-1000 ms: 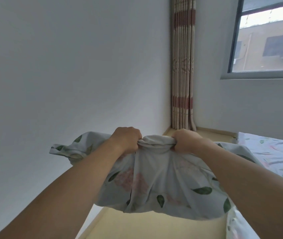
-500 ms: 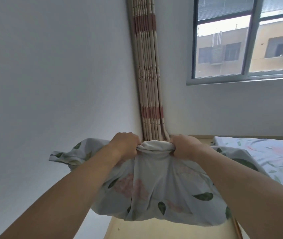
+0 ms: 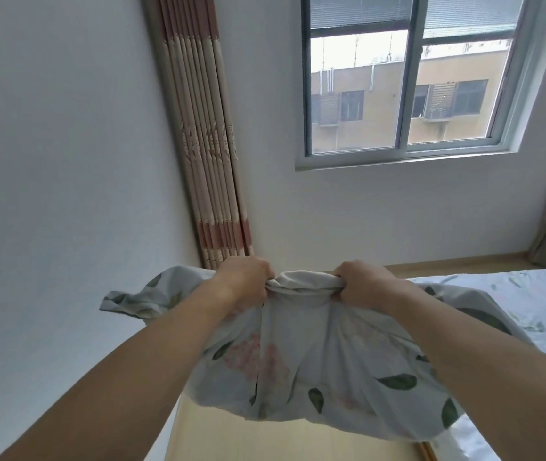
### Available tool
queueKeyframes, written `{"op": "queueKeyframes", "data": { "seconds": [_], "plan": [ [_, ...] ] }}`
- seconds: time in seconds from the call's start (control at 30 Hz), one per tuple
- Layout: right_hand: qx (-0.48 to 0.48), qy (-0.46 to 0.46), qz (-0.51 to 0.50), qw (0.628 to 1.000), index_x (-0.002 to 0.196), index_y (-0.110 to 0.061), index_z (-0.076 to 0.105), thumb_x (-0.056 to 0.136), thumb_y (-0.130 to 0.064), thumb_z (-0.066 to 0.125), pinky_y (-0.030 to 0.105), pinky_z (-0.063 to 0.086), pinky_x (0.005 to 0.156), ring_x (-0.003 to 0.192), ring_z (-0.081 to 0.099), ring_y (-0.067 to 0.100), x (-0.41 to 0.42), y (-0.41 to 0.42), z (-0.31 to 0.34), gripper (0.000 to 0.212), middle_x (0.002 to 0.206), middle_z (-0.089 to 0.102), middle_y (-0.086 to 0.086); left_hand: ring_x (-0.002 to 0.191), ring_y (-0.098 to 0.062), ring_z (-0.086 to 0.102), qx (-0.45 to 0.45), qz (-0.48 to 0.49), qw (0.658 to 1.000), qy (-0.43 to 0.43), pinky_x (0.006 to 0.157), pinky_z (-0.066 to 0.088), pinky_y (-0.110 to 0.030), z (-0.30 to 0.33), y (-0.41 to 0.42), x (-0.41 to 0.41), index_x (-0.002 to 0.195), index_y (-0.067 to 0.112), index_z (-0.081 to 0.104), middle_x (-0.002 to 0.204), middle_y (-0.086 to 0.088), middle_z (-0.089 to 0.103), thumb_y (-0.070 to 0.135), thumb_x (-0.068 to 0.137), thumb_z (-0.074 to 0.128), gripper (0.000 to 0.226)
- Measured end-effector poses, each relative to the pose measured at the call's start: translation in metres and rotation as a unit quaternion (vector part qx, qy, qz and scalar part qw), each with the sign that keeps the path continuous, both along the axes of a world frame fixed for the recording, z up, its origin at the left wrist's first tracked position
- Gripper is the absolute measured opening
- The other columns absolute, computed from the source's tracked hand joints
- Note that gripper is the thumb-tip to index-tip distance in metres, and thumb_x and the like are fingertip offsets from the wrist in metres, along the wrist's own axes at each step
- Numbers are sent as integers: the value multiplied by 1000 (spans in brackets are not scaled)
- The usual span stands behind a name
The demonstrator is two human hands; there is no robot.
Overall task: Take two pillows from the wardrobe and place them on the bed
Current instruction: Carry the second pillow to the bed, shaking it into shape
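Observation:
A pillow [image 3: 314, 371] in a pale floral case with green leaves and pink blooms hangs in the air in front of me. My left hand [image 3: 246, 277] and my right hand [image 3: 363, 282] each grip its bunched upper edge, a hand's width apart. The pillow sags below my forearms over the floor. The bed [image 3: 537, 301], covered in a matching floral sheet, lies to the right, with the pillow's right end overlapping its near edge. No wardrobe or second pillow shows.
A white wall [image 3: 65, 194] stands close on the left. A folded striped curtain [image 3: 208, 154] hangs in the corner beside a window [image 3: 408, 84]. Light wooden floor [image 3: 298, 440] lies below the pillow.
My view has swung to the right and up, so the curtain slid left and the whole window came into sight. Both hands keep the same grip on the pillow.

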State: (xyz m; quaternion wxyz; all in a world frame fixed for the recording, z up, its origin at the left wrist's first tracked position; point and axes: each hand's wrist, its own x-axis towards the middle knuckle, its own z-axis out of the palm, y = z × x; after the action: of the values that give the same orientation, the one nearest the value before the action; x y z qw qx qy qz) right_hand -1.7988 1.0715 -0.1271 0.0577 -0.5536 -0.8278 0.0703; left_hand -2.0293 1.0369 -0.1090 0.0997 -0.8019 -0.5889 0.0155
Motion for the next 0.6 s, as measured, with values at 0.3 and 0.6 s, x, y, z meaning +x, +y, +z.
{"op": "queueKeyframes", "data": {
  "seconds": [0.3,0.6],
  "plan": [
    [8,15,-42,999,89,-19,67,77,-21,59,25,41,66,90,64,29,-44,224,7,14,97,69,8,84,-26,65,11,-39,999,-9,65,46,-30,9,245,-47,83,20,67,85,0,68,24,79,55,13],
    [16,-27,-108,994,83,-20,63,77,-23,59,25,41,65,90,64,28,-95,450,9,8,94,68,6,81,-30,63,21,-126,991,-30,61,35,-28,2,498,-104,81,19,64,84,-2,68,23,76,57,10]
  ]
}}
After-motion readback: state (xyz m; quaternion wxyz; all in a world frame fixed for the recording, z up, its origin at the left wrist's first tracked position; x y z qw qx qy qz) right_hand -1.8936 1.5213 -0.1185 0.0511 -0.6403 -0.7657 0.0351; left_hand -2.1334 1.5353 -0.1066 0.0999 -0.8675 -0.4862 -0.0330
